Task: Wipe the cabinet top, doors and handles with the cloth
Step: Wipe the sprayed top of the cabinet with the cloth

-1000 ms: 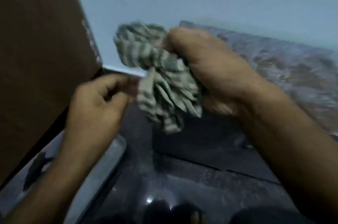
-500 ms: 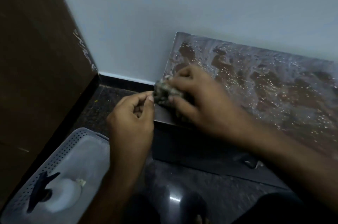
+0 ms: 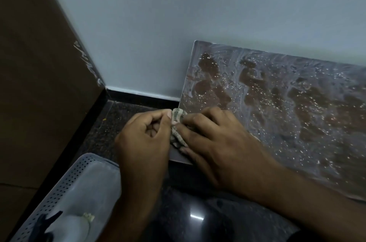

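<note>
Right hand (image 3: pixel 215 142) lies flat over the cloth (image 3: pixel 178 129), fingers spread and pressing it onto the near-left corner of the cabinet top (image 3: pixel 277 103). Most of the cloth is under the palm; only a striped bunch shows between the two hands. Left hand (image 3: pixel 146 139) is loosely curled, thumb and forefinger pinching the cloth's left edge just off the corner.

Step, as I read it: start of the top wipe, cloth being set or bunched at the corner. Top looks wet and streaky with brown patches and specks all over, so little of it is done. Next move probably needs the left hand to let go and the right to sweep rightward with steady pressure, keeping the cloth under the palm.

Around: white wall (image 3: pixel 178 14) behind, brown panel (image 3: pixel 39 83) left, dark floor (image 3: pixel 122 121), perforated basket (image 3: pixel 65 188) bottom-left holding a spray bottle (image 3: pixel 65 226), partly cut off.

Hidden: doors and handles not visible, only a dark front edge under the hands. Top's right end runs out of frame. Dim light.
</note>
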The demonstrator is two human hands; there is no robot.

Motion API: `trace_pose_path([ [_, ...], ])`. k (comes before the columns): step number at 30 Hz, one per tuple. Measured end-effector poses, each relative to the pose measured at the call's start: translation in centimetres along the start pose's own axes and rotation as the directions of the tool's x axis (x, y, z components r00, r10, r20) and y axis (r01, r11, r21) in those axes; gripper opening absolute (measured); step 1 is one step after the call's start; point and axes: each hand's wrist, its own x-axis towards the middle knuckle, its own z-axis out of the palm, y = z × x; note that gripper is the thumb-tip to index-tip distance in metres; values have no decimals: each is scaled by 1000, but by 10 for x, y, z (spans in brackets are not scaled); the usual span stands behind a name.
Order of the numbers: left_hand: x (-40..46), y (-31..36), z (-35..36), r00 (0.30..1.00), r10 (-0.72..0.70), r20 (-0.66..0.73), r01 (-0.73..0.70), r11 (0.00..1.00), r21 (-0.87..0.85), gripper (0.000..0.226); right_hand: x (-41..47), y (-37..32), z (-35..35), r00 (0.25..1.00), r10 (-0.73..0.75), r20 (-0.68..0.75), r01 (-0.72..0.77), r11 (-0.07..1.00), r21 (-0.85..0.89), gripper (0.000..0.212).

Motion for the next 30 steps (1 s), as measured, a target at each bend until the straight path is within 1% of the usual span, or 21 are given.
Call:
trace_pose_path([
  [3, 2, 0, 7, 1000, -2, -15, 1, 998, -60, 8, 3, -2, 2, 1000, 7, -9, -7, 1000, -8, 42],
  [5, 0, 0, 11, 999, 0, -32, -2, 998, -68, 6, 3, -1, 4, 1000, 20, -4, -20, 1000, -12, 43],
  [7, 1, 1, 12, 1000, -23, -19, 22, 998, -62, 7, 3, 1, 4, 999, 37, -5, -37, 999, -9, 42],
  [10, 3, 4, 10, 998, -54, 35, 54, 998, -8, 7, 4, 1, 4, 999, 38, -4, -38, 999, 28, 41],
  [14, 11, 9, 6, 993, -73, 97, 64, 994, 90, 7, 6, 0, -1, 995, 98, 30, -100, 992, 82, 40],
  [17, 15, 12, 9, 987, -104, 121, 93, 992, 91, 10, 5, -1, -2, 991, 134, -7, -132, 982, 138, 37],
  [21, 20, 15, 14, 990, -81, 116, 71, 994, 86, 14, 8, 1, -1, 989, 146, -37, -139, 980, 144, 37],
  [23, 17, 15, 15, 991, -94, 96, 84, 991, 106, 12, 6, 2, 2, 987, 155, -40, -147, 976, 163, 36],
  [26, 13, 17, 19, 991, -130, 35, 128, 991, 38, 13, 6, 3, 0, 984, 171, -44, -160, 967, 197, 35],
  [28, 7, 15, 22, 988, -151, -30, 151, 988, 12, 11, 6, 4, 3, 981, 185, -58, -168, 960, 224, 34],
  [30, 3, 14, 26, 979, -177, -102, 175, 984, -26, 8, 8, 4, 3, 970, 233, -71, -210, 948, 239, 34],
])
